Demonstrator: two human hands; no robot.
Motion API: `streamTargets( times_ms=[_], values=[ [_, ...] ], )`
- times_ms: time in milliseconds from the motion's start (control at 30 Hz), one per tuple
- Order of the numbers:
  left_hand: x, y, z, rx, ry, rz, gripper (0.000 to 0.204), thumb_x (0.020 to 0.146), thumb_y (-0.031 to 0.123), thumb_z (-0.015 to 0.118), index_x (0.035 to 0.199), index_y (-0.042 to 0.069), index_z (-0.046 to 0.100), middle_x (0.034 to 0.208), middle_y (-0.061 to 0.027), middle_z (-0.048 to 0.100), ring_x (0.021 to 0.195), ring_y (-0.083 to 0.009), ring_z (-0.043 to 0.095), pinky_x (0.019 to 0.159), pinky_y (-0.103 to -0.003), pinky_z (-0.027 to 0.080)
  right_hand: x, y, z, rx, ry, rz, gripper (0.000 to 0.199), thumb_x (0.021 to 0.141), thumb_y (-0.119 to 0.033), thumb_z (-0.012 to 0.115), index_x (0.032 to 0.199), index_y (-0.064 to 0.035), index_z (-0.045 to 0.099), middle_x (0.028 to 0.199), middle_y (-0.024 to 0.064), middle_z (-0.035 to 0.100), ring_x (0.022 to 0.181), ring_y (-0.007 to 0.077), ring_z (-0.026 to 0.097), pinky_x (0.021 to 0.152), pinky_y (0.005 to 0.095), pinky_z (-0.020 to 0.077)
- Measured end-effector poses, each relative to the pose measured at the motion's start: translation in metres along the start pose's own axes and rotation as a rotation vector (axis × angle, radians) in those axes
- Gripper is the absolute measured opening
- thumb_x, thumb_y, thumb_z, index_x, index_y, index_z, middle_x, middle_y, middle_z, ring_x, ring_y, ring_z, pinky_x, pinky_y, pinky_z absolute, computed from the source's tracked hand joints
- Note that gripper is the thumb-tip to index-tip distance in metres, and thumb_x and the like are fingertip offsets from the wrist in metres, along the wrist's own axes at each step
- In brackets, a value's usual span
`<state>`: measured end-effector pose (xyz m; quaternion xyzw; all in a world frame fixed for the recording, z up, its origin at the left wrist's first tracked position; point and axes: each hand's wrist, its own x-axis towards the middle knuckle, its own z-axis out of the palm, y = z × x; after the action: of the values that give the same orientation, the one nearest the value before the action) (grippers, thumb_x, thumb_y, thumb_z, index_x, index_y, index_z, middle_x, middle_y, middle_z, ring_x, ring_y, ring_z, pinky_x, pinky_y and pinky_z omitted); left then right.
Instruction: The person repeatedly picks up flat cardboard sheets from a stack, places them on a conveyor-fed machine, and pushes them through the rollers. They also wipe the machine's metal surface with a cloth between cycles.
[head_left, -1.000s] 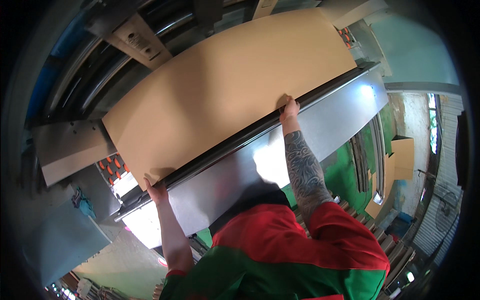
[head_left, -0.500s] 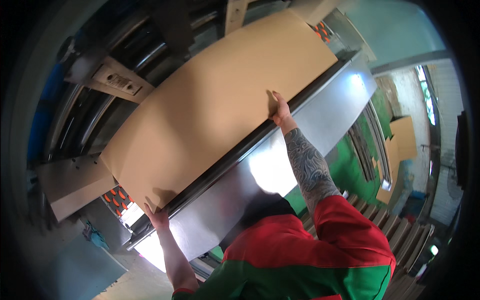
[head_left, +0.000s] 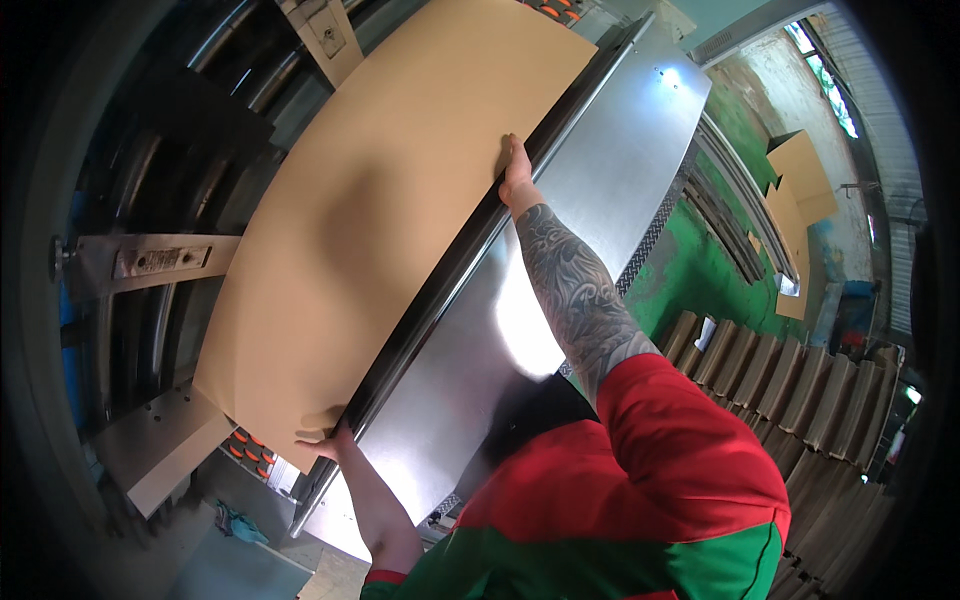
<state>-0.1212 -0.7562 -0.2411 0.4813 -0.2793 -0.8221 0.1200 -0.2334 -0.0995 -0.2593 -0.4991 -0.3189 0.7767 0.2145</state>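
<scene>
A large, plain brown cardboard sheet (head_left: 400, 150) lies slantwise across the machine, against the dark bar (head_left: 440, 290) at its near edge. My left hand (head_left: 326, 444) rests at the sheet's lower left corner, with stretched fingers on the board. Farther up the same near edge, my right hand (head_left: 515, 178) touches the sheet with its fingers extended forward. Both palms' undersides are hidden. Between my body and the bar runs a shiny metal table (head_left: 590, 180), which my right forearm crosses.
Metal rollers and a bracket (head_left: 160, 262) stand beyond the sheet at left. Orange-and-black rollers (head_left: 250, 452) show beside its lower corner. Stacked cardboard (head_left: 800, 390) stands at right on the green floor (head_left: 690, 270), with more cardboard sheets (head_left: 800, 200) leaning near the wall.
The view has turned, so the sheet and table now slant more steeply. Both hands remain at the sheet's near edge. More of the cardboard stack shows at right.
</scene>
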Motion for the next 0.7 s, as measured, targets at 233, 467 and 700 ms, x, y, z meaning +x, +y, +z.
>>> streamTargets(
  times_ms=[233, 467, 700],
  values=[
    [-0.004, 0.006, -0.009, 0.17, -0.109, 0.037, 0.095, 0.092, 0.075, 0.06, 0.166, 0.022, 0.035, 0.169, -0.0124, 0.033, 0.158, -0.0399, 0.027, 0.122, -0.075, 0.026, 0.003, -0.009, -0.009, -0.176, -0.199, -0.004, 0.108, 0.088, -0.054, 0.078, 0.16, 0.0079, 0.026, 0.16, 0.0247, 0.043, 0.15, 0.0367, 0.044, 0.12, 0.0485, 0.0413],
    [0.009, 0.006, -0.005, 0.027, 0.047, 0.037, 0.101, 0.083, 0.067, 0.07, 0.164, 0.017, 0.037, 0.169, -0.0146, 0.035, 0.156, -0.04, 0.03, 0.122, -0.075, 0.024, -0.005, -0.027, 0.004, -0.124, 0.02, 0.036, 0.106, 0.086, -0.047, 0.075, 0.161, 0.0094, 0.026, 0.16, 0.0267, 0.043, 0.146, 0.0374, 0.048, 0.116, 0.0483, 0.043],
    [0.006, 0.0, -0.003, 0.029, 0.038, 0.053, 0.097, 0.082, 0.066, 0.072, 0.16, 0.016, 0.043, 0.165, -0.0141, 0.041, 0.152, -0.0399, 0.036, 0.12, -0.072, 0.03, -0.001, -0.037, 0.001, 0.009, 0.004, -0.049, 0.097, 0.085, -0.044, 0.072, 0.159, 0.0073, 0.034, 0.158, 0.026, 0.045, 0.143, 0.0372, 0.05, 0.114, 0.0485, 0.0441]
  ],
)
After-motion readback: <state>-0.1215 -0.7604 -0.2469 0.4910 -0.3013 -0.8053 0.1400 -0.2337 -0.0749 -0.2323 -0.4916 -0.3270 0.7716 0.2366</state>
